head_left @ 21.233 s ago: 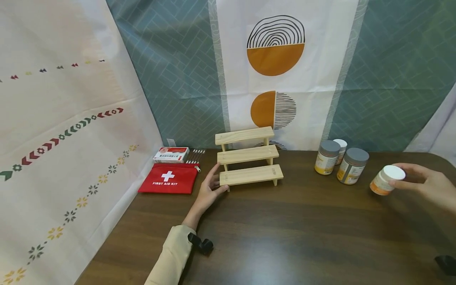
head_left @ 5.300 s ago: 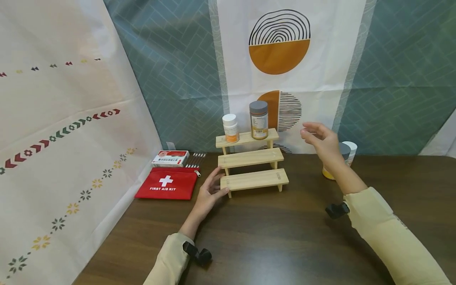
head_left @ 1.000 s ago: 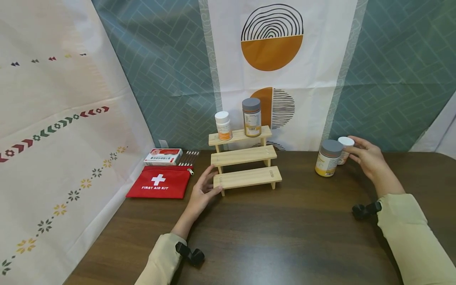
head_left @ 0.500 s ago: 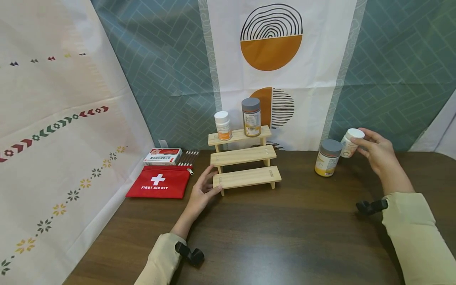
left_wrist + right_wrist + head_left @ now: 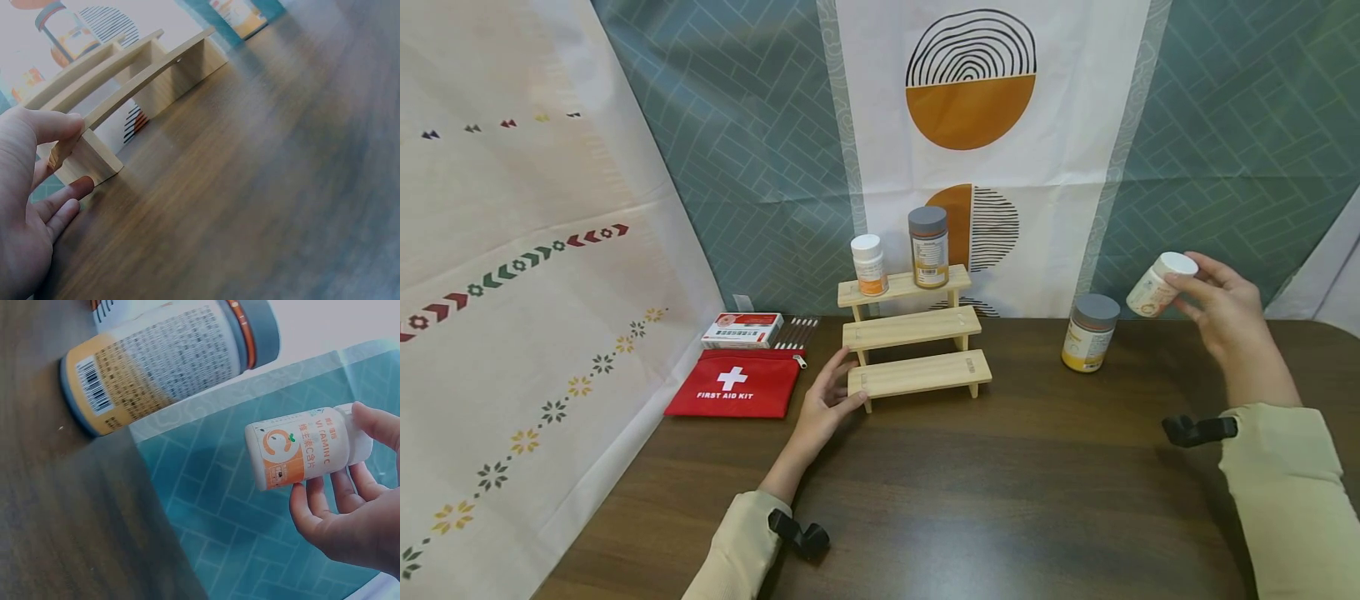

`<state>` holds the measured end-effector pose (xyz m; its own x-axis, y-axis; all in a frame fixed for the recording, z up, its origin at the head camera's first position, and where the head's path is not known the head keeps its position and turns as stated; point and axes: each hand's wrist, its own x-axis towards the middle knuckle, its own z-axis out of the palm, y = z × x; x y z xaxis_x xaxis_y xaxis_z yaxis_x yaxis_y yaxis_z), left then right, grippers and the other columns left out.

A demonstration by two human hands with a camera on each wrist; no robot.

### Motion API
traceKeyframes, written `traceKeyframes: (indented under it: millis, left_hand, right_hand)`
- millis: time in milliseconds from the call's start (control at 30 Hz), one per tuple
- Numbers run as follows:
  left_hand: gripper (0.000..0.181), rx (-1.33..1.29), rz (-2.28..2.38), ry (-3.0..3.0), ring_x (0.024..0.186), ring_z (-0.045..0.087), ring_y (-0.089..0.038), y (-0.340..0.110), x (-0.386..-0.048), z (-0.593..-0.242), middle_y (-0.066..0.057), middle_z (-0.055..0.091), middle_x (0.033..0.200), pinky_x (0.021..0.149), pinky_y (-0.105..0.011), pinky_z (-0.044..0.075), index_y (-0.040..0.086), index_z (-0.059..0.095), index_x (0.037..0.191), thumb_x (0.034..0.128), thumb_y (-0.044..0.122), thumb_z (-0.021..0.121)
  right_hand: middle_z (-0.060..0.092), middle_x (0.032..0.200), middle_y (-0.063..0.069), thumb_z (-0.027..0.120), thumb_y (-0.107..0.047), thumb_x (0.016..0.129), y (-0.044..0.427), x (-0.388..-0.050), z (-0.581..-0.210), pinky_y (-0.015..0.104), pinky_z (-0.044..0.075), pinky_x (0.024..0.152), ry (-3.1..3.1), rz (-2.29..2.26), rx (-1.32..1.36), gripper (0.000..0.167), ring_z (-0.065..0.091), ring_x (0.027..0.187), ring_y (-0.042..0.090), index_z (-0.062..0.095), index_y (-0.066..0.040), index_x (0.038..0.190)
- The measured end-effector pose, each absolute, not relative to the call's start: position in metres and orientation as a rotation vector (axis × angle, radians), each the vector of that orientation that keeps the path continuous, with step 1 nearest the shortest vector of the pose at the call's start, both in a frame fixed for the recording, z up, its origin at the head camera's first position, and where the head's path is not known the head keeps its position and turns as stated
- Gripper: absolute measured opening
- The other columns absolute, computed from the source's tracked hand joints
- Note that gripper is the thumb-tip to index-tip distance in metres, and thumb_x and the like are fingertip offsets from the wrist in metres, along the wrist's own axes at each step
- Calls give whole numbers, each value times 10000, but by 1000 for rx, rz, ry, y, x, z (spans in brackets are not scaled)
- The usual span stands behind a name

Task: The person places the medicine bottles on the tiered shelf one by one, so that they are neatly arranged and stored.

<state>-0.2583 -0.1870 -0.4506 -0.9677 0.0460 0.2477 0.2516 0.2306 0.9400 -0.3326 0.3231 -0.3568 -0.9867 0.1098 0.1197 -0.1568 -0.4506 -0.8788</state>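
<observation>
R hand grips tilted vit C btl; L hand, part hidden behind it, pinches wood rack.

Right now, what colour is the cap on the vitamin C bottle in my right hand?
White; the cap shows best in the head view.

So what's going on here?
A person's right hand holds a small white plastic vitamin C bottle, tilted, above the dark wooden table. The left hand grips the three-tier pale wooden stand, whose top tier bears a second white bottle and a grey-lidded cylindrical jar. Another such jar stands on the table.
</observation>
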Motion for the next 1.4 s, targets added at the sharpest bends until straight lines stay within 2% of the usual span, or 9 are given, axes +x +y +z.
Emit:
traceKeyframes:
  millis: [267, 700, 967, 1133, 1400]
  left_hand:
    - [748, -294, -1803, -2323, 1082, 594, -327, -188, -259, -451, -185, 521, 1433, 886, -240, 480, 198, 351, 1517, 874, 18, 687]
    - [737, -301, -1811, -2320, 1103, 580, -340, -188, -260, -449, -180, 516, 1440, 908, -259, 470, 205, 353, 1517, 882, 23, 680]
    - [741, -285, -1848, -2326, 987, 603, -268, -189, -259, -448, -171, 507, 1449, 848, -198, 494, 215, 345, 1520, 885, 23, 675]
    - [743, -283, -1850, -2321, 985, 604, -255, -189, -259, -448, -170, 508, 1450, 856, -201, 490, 218, 346, 1520, 883, 26, 679]
    - [737, -287, -1842, -2317, 1024, 597, -291, -186, -258, -449, -175, 510, 1447, 865, -212, 486, 207, 354, 1516, 881, 23, 680]
  right_hand:
    - [590, 988, -62, 620, 95, 874, 319, -329, -344, 206, 526, 676, -1475, 2558, 151, 319, 511, 1002, 38, 678, -140, 1081]
    - [639, 993, -37, 611, 98, 880, 304, -316, -321, 202, 534, 690, -1462, 2488, 277, 324, 547, 1011, 57, 673, -107, 1123]
    - [665, 961, -17, 612, 121, 869, 291, -313, -315, 209, 539, 699, -1450, 2481, 337, 328, 580, 969, 72, 687, -91, 1108]
    - [681, 969, -11, 605, 131, 869, 281, -310, -310, 210, 537, 709, -1448, 2498, 371, 331, 601, 965, 74, 687, -86, 1106]
    - [664, 1100, -47, 595, 86, 899, 263, -300, -302, 173, 524, 760, -1569, 2442, 423, 349, 577, 1055, 54, 652, -114, 1180]
